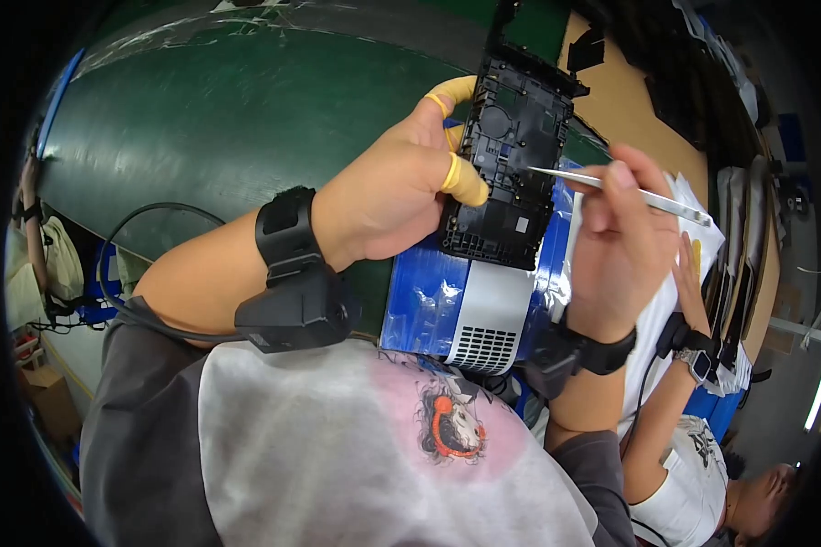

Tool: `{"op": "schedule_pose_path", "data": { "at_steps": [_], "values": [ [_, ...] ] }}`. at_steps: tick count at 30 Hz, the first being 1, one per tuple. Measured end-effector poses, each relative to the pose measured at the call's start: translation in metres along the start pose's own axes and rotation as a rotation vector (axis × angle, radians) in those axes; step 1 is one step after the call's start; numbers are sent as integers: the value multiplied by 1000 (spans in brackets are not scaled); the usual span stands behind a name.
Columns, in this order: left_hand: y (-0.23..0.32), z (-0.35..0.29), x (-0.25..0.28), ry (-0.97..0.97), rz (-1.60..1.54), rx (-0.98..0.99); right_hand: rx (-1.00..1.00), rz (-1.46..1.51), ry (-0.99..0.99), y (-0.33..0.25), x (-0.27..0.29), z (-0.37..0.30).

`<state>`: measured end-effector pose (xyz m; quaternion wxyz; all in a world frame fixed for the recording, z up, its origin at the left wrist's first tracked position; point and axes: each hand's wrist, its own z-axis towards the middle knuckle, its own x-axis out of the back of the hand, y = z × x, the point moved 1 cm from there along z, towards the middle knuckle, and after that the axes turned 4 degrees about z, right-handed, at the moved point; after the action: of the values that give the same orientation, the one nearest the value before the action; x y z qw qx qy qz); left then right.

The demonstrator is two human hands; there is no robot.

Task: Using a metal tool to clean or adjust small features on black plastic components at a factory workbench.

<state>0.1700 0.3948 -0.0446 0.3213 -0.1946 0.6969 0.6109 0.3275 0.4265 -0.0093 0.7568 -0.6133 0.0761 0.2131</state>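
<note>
My left hand [410,173], with yellow finger cots on the thumb and at least one finger, grips the left edge of a black plastic frame [511,137]. The frame is a flat rectangular part with ribs, clips and cut-outs, held up at a tilt. Between thumb and fingers of my right hand [625,237] is a pair of metal tweezers [648,198]. Their pointed tip reaches over the middle of the frame; whether it touches cannot be made out. Below the frame lies a blue box-like thing [420,305] with a grey slotted panel [488,333].
A green work surface [228,118] spreads to the left and back. At the right, a co-worker's arm with a watch [698,365] reaches in beside white sheets [702,223]. Brown cardboard [611,100] and a row of dark panels [739,246] stand beyond.
</note>
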Motion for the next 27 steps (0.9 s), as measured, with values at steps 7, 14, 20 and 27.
{"op": "schedule_pose_path", "data": {
  "at_steps": [7, 14, 20, 27],
  "values": [
    [4, -3, -7, 22, -15, 23, 3, -35, 32, 16, -5, 0],
    [3, -5, -7, 3, -42, 34, -23, -48, 62, 15, -5, -2],
    [3, -6, -8, 7, -55, 20, -30, -44, 56, 16, -5, -2],
    [6, -5, -8, 57, -71, -20, -29, -48, 48, 21, -5, -1]
  ]
}}
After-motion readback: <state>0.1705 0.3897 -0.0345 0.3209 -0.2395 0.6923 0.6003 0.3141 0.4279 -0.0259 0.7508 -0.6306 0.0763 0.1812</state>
